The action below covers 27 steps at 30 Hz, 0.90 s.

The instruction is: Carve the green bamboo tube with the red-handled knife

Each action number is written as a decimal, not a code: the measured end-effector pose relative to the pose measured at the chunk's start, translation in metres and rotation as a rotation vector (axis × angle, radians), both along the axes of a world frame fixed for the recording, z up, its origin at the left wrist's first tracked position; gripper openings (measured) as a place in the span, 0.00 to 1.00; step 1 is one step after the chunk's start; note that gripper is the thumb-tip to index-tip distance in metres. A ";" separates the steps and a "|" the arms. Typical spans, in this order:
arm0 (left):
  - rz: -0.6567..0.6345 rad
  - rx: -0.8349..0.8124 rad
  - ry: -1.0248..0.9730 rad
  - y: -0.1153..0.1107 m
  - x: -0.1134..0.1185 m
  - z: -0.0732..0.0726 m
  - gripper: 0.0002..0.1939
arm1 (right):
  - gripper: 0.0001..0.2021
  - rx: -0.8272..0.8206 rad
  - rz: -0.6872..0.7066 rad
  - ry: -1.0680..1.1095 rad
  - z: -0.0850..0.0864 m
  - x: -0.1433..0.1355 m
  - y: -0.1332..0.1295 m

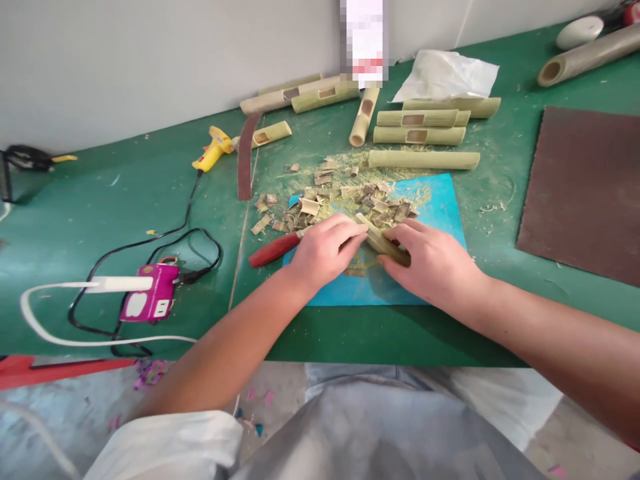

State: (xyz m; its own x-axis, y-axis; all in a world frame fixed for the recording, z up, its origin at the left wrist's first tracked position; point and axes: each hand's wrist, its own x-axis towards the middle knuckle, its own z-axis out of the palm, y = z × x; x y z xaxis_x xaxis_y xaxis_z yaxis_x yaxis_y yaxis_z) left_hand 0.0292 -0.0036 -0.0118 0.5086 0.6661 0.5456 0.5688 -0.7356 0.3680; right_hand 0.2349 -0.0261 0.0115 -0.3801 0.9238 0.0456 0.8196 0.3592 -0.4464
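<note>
Touching bamboo [381, 241], hands [327, 248] [436, 259] (inside mat edges [453, 217])

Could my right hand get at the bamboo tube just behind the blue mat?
Probably yes: only low scraps lie before the tube, but the right hand may need to release its bamboo piece.

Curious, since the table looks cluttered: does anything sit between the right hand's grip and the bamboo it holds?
Nothing visible: the right hand's grip is directly on the bamboo. The chip pile lies beyond.

Bright, diffuse light, soft shadow under the hands [435, 260], a pixelated, seemingly unreadable patch [367, 40].
</note>
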 end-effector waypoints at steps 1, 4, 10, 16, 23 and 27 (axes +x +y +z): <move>0.007 0.008 0.011 0.000 0.000 0.000 0.07 | 0.08 0.013 0.003 -0.005 0.000 0.000 0.000; -0.024 0.005 0.057 -0.001 0.000 0.002 0.08 | 0.08 0.044 0.020 -0.025 0.000 0.000 -0.001; 0.001 0.026 0.077 -0.002 0.002 0.001 0.09 | 0.08 0.058 0.032 -0.038 0.000 -0.001 -0.001; 0.001 0.029 0.095 -0.002 0.003 0.002 0.09 | 0.07 0.044 0.020 -0.039 0.000 -0.002 -0.001; -0.021 0.029 0.096 -0.002 0.002 0.002 0.09 | 0.08 0.046 0.018 -0.042 -0.001 -0.001 -0.002; -0.046 -0.029 0.076 -0.001 0.002 0.000 0.09 | 0.09 0.038 0.027 -0.044 0.000 -0.001 -0.002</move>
